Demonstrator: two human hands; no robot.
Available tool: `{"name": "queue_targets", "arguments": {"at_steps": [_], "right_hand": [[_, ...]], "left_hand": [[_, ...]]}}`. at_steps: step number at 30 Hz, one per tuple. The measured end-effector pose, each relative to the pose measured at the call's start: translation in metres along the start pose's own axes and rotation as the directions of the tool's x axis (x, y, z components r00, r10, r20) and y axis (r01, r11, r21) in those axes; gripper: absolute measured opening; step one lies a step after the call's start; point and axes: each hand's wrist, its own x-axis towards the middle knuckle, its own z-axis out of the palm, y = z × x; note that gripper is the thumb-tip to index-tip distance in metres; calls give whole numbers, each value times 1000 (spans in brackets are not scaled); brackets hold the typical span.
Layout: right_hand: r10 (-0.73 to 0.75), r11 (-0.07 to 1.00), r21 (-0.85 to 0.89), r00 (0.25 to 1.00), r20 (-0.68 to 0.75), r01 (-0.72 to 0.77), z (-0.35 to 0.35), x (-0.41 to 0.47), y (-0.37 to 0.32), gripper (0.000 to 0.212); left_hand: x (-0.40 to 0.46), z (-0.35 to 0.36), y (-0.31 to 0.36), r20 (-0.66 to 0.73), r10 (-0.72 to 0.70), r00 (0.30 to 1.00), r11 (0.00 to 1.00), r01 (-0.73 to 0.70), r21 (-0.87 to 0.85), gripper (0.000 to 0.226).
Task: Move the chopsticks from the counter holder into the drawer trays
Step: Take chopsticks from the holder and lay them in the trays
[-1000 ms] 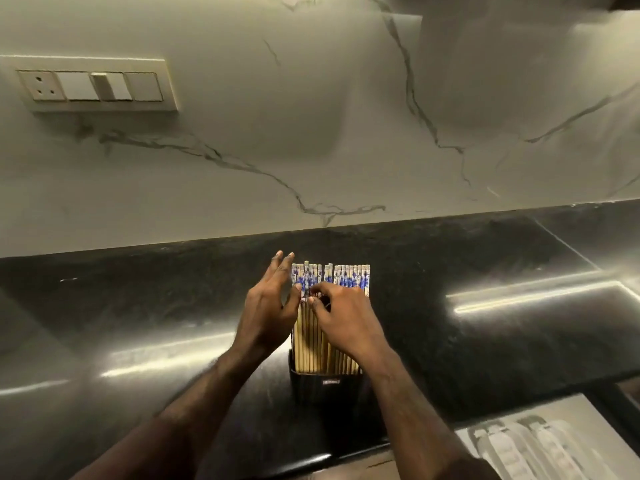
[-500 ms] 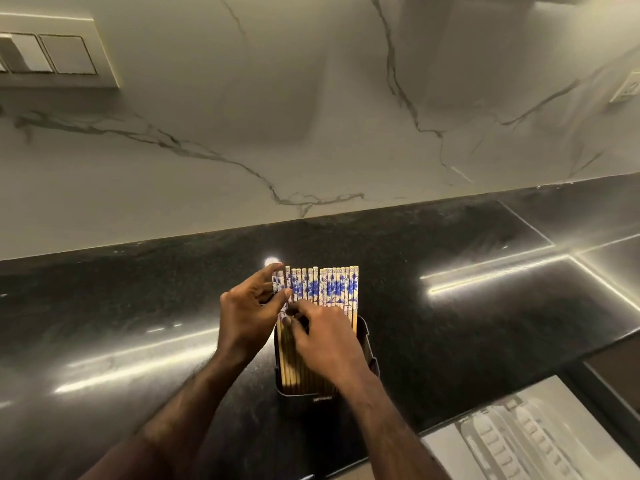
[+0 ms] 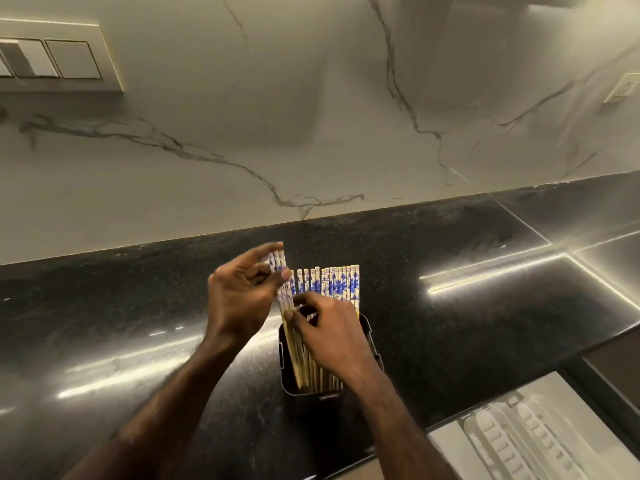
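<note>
A black holder [image 3: 370, 344] stands on the dark counter [image 3: 138, 306], filled with several wooden chopsticks [image 3: 337, 284] whose tops carry a blue and white flower pattern. My left hand [image 3: 239, 296] pinches a few chopsticks [image 3: 278, 266] at their patterned tops; they stand higher than the rest, with their lower ends still inside the holder. My right hand [image 3: 332, 337] rests over the holder's mouth, its fingertips touching the shafts of the lifted chopsticks. The white drawer trays [image 3: 519, 441] show at the lower right, below the counter edge.
A marble-look wall [image 3: 311, 116] rises behind the counter, with a switch plate [image 3: 59, 57] at the upper left and a socket [image 3: 623, 88] at the right. The counter's front edge runs diagonally above the open drawer.
My left hand has closed on a few chopsticks at the left of the row and raised them above the others. My right hand has slid lower onto the shafts.
</note>
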Motion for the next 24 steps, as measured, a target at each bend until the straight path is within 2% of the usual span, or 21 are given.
{"name": "queue_targets", "arguments": {"at_steps": [3, 7, 12, 18, 24], "right_hand": [[28, 992, 123, 999, -20, -25, -13, -4, -5, 28], [61, 959, 279, 998, -6, -57, -37, -15, -9, 24], [-8, 944, 330, 999, 43, -6, -71, -37, -8, 23], [-39, 902, 429, 984, 174, -40, -112, -95, 17, 25], [25, 913, 403, 994, 102, -64, -160, -183, 60, 15]], "left_hand": [[13, -2, 28, 7, 96, 995, 995, -96, -18, 44], [26, -1, 68, 37, 142, 989, 990, -141, -24, 45], [25, 6, 118, 66, 212, 975, 976, -208, -61, 43], [-7, 35, 167, 126, 256, 958, 960, -236, -150, 43], [-75, 100, 196, 169, 245, 955, 950, -202, -238, 43]]}}
